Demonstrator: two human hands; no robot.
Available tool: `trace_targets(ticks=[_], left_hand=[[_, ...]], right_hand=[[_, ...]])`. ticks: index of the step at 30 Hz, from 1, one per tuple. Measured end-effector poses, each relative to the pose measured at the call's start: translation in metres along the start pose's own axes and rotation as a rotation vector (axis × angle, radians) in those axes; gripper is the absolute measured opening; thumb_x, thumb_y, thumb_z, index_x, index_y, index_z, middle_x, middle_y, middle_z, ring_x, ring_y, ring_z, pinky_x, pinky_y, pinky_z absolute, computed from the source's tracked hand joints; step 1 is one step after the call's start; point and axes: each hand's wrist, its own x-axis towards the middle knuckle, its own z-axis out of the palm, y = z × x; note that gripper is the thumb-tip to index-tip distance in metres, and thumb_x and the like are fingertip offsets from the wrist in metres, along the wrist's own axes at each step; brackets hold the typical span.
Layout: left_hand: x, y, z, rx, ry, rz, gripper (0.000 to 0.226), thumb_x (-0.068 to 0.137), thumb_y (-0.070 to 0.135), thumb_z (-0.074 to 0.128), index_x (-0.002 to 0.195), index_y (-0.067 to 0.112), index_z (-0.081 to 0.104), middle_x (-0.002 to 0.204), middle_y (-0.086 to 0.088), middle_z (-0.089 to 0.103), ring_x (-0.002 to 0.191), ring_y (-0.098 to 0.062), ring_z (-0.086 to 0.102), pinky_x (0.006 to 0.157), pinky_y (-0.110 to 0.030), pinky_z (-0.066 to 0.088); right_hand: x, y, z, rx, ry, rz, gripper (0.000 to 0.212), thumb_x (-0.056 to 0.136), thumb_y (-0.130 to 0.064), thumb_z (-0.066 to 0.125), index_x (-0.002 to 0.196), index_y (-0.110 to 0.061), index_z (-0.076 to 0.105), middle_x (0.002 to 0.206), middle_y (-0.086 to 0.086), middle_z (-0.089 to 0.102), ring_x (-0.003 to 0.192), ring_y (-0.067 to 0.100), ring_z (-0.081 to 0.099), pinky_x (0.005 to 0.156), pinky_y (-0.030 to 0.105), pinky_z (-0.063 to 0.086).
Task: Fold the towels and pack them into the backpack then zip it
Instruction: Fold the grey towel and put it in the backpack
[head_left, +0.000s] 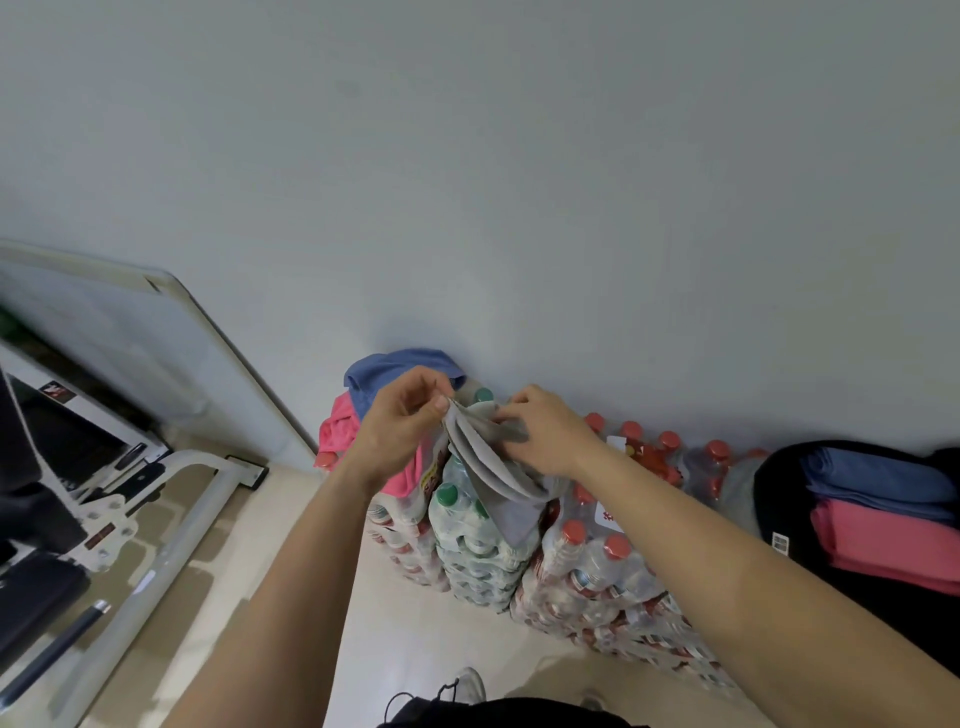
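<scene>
Here the person stood over a stack of bottle packs (483, 561) set against the wall (519, 208), apparently using its top as a work surface. Both hands were raised just above the stack's far edge with a grey towel (493, 478) between them. The left hand (405, 421) pinched the cloth's upper corner between thumb and fingertips, and the right hand (545, 436) had its fingers curled on the gathered layers just beside it, so neither hand was free. The towel hung in several loose pleats over the green-capped bottles (447, 493). That suggests the hands were lining up edges in the air before a fold, since the bumpy caps would make a poor flat bed. At the stack's far left corner a loose blue towel (400, 369) lay crumpled on a loose pink towel (340, 434), both unfolded and seemingly waiting their turn within easy reach. At the stack's right end, apparently resting on it, the black backpack (779, 499) lay open toward the person. A folded blue towel (878, 478) sat above a folded pink towel (893, 545) in its mouth, which probably gaped so that each finished piece could go straight in. By my judgement the task was about midway, with the zip not yet closed. A leaning whiteboard (156, 332) and a white metal frame (171, 519) stood to the left.
</scene>
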Motion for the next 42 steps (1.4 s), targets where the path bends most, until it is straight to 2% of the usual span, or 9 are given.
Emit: trace_targets(ticks=[4, 7, 11, 19, 26, 32, 35, 39, 42], left_hand=[[-0.001, 0.001, -0.012, -0.038, 0.102, -0.013, 0.013, 0.096, -0.002, 0.054, 0.092, 0.009, 0.060, 0.085, -0.002, 0.060, 0.075, -0.011, 0.054, 0.071, -0.021, 0.045], [0.001, -0.005, -0.026, -0.024, 0.274, -0.028, 0.020, 0.095, -0.005, 0.053, 0.090, 0.012, 0.061, 0.081, -0.002, 0.060, 0.073, -0.015, 0.053, 0.070, -0.027, 0.045], [0.010, -0.016, -0.040, 0.043, 0.436, -0.048, 0.027, 0.094, -0.006, 0.054, 0.087, 0.019, 0.062, 0.082, 0.008, 0.064, 0.073, -0.002, 0.057, 0.074, -0.021, 0.045], [0.043, -0.026, -0.035, 0.156, 0.626, -0.107, 0.012, 0.093, 0.002, 0.057, 0.094, 0.012, 0.064, 0.084, 0.009, 0.064, 0.077, -0.004, 0.060, 0.073, -0.017, 0.044], [0.065, -0.023, -0.014, 0.196, 0.637, -0.167, 0.010, 0.094, 0.009, 0.057, 0.099, 0.012, 0.065, 0.092, 0.002, 0.065, 0.087, -0.014, 0.059, 0.071, -0.014, 0.041], [0.078, -0.014, -0.001, 0.222, 0.599, -0.178, 0.012, 0.095, 0.009, 0.057, 0.104, 0.008, 0.065, 0.095, 0.001, 0.064, 0.088, -0.013, 0.058, 0.077, -0.020, 0.041], [0.082, -0.013, 0.000, 0.253, 0.591, -0.194, 0.012, 0.094, 0.009, 0.056, 0.102, 0.010, 0.065, 0.093, 0.002, 0.064, 0.087, -0.013, 0.058, 0.076, -0.022, 0.041], [0.084, -0.009, -0.001, 0.285, 0.572, -0.209, 0.013, 0.095, 0.012, 0.054, 0.103, 0.012, 0.064, 0.096, 0.002, 0.064, 0.089, -0.015, 0.058, 0.076, -0.021, 0.040], [0.087, 0.001, 0.002, 0.254, 0.574, -0.197, 0.013, 0.097, 0.013, 0.051, 0.106, 0.012, 0.060, 0.100, 0.001, 0.062, 0.091, -0.016, 0.056, 0.079, -0.025, 0.039]], right_hand=[[0.013, -0.003, 0.008, -0.085, 0.041, 0.056, 0.005, 0.088, -0.031, 0.056, 0.084, -0.028, 0.056, 0.097, 0.000, 0.059, 0.090, 0.028, 0.060, 0.076, 0.044, 0.053], [0.014, 0.006, 0.001, -0.045, 0.052, 0.142, 0.002, 0.086, -0.026, 0.057, 0.085, -0.028, 0.056, 0.086, -0.004, 0.065, 0.080, 0.024, 0.062, 0.070, 0.038, 0.053], [0.011, 0.021, -0.027, 0.003, 0.088, 0.198, 0.017, 0.079, -0.010, 0.062, 0.080, -0.026, 0.057, 0.083, -0.006, 0.061, 0.079, 0.021, 0.061, 0.072, 0.037, 0.053], [-0.010, 0.050, -0.078, -0.048, 0.152, 0.224, 0.027, 0.071, -0.002, 0.059, 0.078, -0.026, 0.050, 0.087, -0.005, 0.056, 0.078, 0.019, 0.055, 0.064, 0.033, 0.045], [-0.035, 0.064, -0.084, 0.001, 0.123, 0.124, 0.032, 0.086, 0.002, 0.054, 0.090, -0.025, 0.070, 0.096, -0.013, 0.063, 0.076, -0.001, 0.053, 0.072, 0.017, 0.040], [-0.052, 0.075, -0.084, -0.089, 0.098, 0.143, 0.022, 0.090, -0.009, 0.053, 0.087, -0.022, 0.070, 0.092, -0.010, 0.061, 0.085, 0.009, 0.058, 0.078, 0.022, 0.046], [-0.060, 0.081, -0.085, -0.044, 0.120, 0.154, 0.015, 0.086, -0.016, 0.056, 0.077, -0.016, 0.068, 0.083, -0.005, 0.066, 0.077, 0.012, 0.062, 0.077, 0.035, 0.056], [-0.071, 0.081, -0.097, 0.037, 0.237, 0.147, 0.011, 0.082, -0.035, 0.071, 0.076, -0.026, 0.066, 0.079, -0.011, 0.065, 0.074, 0.005, 0.062, 0.070, 0.026, 0.054], [-0.071, 0.073, -0.120, 0.105, 0.457, 0.138, 0.010, 0.081, -0.026, 0.076, 0.077, -0.020, 0.069, 0.077, -0.008, 0.068, 0.073, 0.008, 0.063, 0.070, 0.023, 0.051]])
